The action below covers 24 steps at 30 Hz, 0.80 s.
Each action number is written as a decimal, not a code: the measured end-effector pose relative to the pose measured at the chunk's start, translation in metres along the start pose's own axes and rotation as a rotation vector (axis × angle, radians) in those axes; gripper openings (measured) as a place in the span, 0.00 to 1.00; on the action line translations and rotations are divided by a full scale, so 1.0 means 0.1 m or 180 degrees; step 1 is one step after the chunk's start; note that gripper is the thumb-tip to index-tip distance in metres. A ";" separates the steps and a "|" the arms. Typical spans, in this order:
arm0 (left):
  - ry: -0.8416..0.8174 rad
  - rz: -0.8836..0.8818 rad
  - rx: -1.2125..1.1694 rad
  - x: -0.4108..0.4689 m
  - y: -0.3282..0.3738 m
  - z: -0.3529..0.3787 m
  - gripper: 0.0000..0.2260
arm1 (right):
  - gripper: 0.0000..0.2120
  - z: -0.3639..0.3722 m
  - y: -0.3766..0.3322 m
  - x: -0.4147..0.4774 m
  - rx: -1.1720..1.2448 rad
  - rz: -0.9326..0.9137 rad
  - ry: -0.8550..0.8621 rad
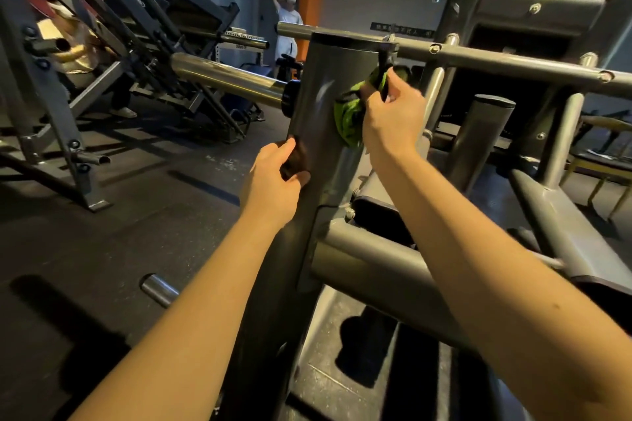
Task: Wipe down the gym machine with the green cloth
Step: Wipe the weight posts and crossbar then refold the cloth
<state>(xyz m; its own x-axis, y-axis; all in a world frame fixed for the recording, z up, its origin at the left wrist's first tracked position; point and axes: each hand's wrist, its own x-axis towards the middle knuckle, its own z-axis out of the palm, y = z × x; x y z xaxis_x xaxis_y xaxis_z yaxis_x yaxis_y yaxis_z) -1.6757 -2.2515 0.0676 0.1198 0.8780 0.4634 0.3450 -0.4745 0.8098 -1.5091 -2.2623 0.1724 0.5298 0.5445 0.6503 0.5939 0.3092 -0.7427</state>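
A single wide-angle view from the wearer's head looks forward and down, very close to a grey upright post (318, 106) that fills the centre. Two forearms (212, 284) reach in from the bottom edge towards the post, large and near the lens. The floor (102, 232) falls away at left, while other frames (113, 27) and a standing person (287, 31) sit well back.

A thick grey upright post (318, 106) fills the centre. Left of it lies open dark floor (119, 215), with a short metal stub (159, 287) near and a chrome bar (225, 79) jutting left higher up. Right of the post is crowded: a horizontal rail (496, 61) above, a crossbeam (369, 267) below, a short capped post (485, 126) beyond, with narrow gaps between.
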 end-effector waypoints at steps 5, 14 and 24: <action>-0.0021 -0.0040 -0.0145 -0.12 -0.22 -0.02 0.26 | 0.26 0.09 0.16 -1.07 0.0463 0.0340 -0.0296; 0.0012 -0.0271 -0.0057 -0.21 -0.22 -0.01 0.25 | 0.16 -0.01 0.11 -0.63 0.0867 0.0850 0.0218; -0.0035 -0.0357 0.0010 -0.20 -0.24 0.02 0.25 | 0.20 0.01 0.40 -0.94 -0.0023 0.0808 -0.0080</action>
<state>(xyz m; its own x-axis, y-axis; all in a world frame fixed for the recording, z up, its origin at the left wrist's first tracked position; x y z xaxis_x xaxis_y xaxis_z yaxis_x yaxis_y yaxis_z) -1.6848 -2.2575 0.0388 0.0905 0.9262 0.3660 0.3597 -0.3730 0.8552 -1.5357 -2.3004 0.0812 0.6472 0.6232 0.4390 0.4482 0.1547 -0.8804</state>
